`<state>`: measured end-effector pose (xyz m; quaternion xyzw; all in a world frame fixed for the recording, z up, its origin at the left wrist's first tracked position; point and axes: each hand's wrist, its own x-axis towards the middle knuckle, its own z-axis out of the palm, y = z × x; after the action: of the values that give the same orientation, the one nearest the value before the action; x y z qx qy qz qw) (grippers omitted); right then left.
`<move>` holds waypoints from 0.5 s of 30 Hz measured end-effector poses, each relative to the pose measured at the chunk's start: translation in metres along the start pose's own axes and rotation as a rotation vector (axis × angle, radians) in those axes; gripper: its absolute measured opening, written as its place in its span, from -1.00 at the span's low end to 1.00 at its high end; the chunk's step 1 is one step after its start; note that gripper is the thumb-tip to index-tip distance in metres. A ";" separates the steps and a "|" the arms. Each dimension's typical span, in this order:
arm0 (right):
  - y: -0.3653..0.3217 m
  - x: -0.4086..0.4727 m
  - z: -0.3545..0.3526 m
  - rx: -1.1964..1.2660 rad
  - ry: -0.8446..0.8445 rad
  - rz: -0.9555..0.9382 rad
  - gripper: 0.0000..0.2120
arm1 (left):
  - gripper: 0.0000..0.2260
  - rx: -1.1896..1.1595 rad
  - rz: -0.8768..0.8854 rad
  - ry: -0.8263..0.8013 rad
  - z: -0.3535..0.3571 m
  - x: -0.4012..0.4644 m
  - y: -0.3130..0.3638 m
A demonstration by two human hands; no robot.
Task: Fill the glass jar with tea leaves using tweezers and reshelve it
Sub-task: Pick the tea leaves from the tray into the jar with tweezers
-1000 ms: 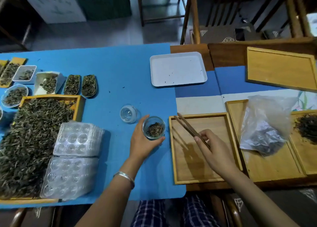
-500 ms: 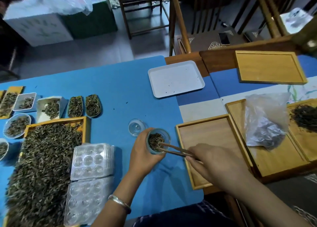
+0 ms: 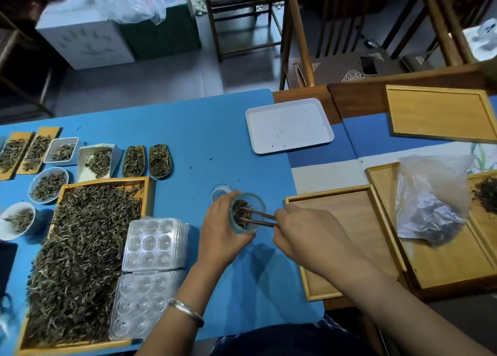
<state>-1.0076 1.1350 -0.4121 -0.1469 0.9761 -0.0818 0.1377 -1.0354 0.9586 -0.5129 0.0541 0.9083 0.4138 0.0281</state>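
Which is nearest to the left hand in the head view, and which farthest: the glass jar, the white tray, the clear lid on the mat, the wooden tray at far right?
1. glass jar: held in the left hand.
2. clear lid: just behind the fingers, on the mat.
3. white tray: farther back, to the right.
4. wooden tray: far right corner.

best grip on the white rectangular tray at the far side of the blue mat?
Probably the white rectangular plastic tray is best pinched at its raised rim on the near long edge, coming from the person's side. It lies flat, shallow and nearly bare, with open blue mat before that edge; both hands are busy now.
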 end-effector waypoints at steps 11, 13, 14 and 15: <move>-0.015 0.012 -0.004 -0.107 -0.043 0.047 -0.88 | -0.43 -0.038 0.015 0.000 0.002 -0.004 0.008; -0.014 0.010 -0.004 -0.031 -0.013 0.053 -0.90 | -0.42 -0.037 0.024 -0.009 0.003 -0.005 0.009; -0.013 0.008 -0.004 0.001 0.009 0.057 -0.89 | -0.42 -0.026 0.027 -0.014 0.003 -0.005 0.009; -0.011 0.007 -0.004 0.023 0.030 0.061 -0.90 | -0.41 -0.013 0.028 -0.012 0.003 -0.005 0.009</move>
<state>-1.0122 1.1232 -0.4078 -0.1143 0.9810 -0.0912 0.1271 -1.0290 0.9664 -0.5078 0.0693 0.9047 0.4195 0.0280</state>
